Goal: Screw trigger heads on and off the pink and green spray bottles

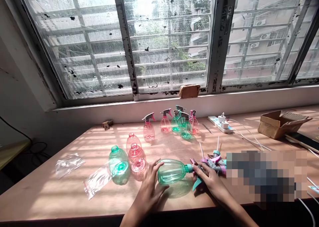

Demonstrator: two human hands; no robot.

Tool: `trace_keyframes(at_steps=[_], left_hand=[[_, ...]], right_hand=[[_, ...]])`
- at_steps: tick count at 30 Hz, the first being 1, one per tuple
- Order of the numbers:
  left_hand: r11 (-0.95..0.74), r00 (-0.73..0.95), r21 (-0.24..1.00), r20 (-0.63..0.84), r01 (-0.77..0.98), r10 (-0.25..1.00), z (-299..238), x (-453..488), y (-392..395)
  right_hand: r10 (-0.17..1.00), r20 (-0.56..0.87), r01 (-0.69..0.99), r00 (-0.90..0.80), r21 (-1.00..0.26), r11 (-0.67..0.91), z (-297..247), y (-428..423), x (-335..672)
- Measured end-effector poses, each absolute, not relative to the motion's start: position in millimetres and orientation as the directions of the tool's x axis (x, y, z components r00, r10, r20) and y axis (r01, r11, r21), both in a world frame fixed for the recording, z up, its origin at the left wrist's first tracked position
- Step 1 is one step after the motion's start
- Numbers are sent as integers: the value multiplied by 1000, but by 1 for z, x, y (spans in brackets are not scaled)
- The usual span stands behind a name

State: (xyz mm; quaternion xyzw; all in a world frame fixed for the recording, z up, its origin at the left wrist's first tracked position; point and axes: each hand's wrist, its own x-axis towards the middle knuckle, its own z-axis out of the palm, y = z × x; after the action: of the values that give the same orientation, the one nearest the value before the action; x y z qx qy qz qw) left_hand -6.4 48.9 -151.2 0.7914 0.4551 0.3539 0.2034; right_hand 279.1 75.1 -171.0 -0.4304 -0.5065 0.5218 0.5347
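Note:
A clear green spray bottle [171, 171] is tilted on its side just above or on the table, its neck pointing right. My left hand [152, 182] curls its fingers round the bottle's base. At the neck, my right hand [209, 177] grips a spray head with a teal trigger [197, 183]; its grey body is partly hidden under the fingers. Several loose spray heads [216, 160] in pink, grey and teal lie just beyond the right hand. Left of my hands stand an uncapped green bottle [119, 165] and two uncapped pink bottles [138, 164].
Several pink and green bottles with spray heads [185, 127] stand near the window wall. Clear plastic bags [97, 180] lie at left. A power strip [220, 124] with white cables, an open cardboard box [279, 125] and a dark phone-like slab [304, 142] are at right.

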Motion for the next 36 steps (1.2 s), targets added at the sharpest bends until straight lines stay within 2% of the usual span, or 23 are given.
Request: trace_keyframes(at_steps=[6, 9, 14, 20, 22, 25, 28, 30, 32, 34, 36], left_hand=[[-370, 275, 745, 255, 556, 927, -137, -4, 45], [-317, 233, 791, 225, 524, 946, -135, -2, 44], [-240, 112, 826, 213, 510, 971, -135, -1, 46], [-226, -2, 828, 265, 514, 964, -146, -1, 50], [-233, -35, 820, 294, 523, 955, -153, -1, 53], [-259, -30, 789, 331, 557, 943, -163, -2, 58], [-301, 26, 744, 356, 596, 934, -171, -4, 63], [-321, 52, 717, 371, 619, 927, -174, -5, 64], [-339, 66, 695, 388, 634, 919, -174, -4, 61], [-373, 74, 634, 446, 677, 892, -170, 0, 55], [-443, 101, 492, 577, 749, 811, -165, 4, 47]], right_hand=[[993, 117, -195, 32, -973, 121, -173, 75, 279], [976, 102, -272, 194, -950, 153, -171, 76, 284], [851, 125, -263, 510, -919, 293, -169, 78, 297], [743, 160, -269, 650, -866, 421, -170, 75, 296], [726, 205, -204, 657, -878, 433, -172, 76, 295], [762, 275, -65, 586, -922, 382, -177, 81, 297], [790, 383, 150, 480, -922, 356, -185, 83, 300], [758, 535, 351, 375, -838, 418, -190, 83, 301], [700, 665, 563, 259, -694, 450, -194, 82, 300], [683, 714, 737, 153, -543, 402, -198, 81, 296], [708, 702, 846, 79, -423, 325, -202, 83, 291]])
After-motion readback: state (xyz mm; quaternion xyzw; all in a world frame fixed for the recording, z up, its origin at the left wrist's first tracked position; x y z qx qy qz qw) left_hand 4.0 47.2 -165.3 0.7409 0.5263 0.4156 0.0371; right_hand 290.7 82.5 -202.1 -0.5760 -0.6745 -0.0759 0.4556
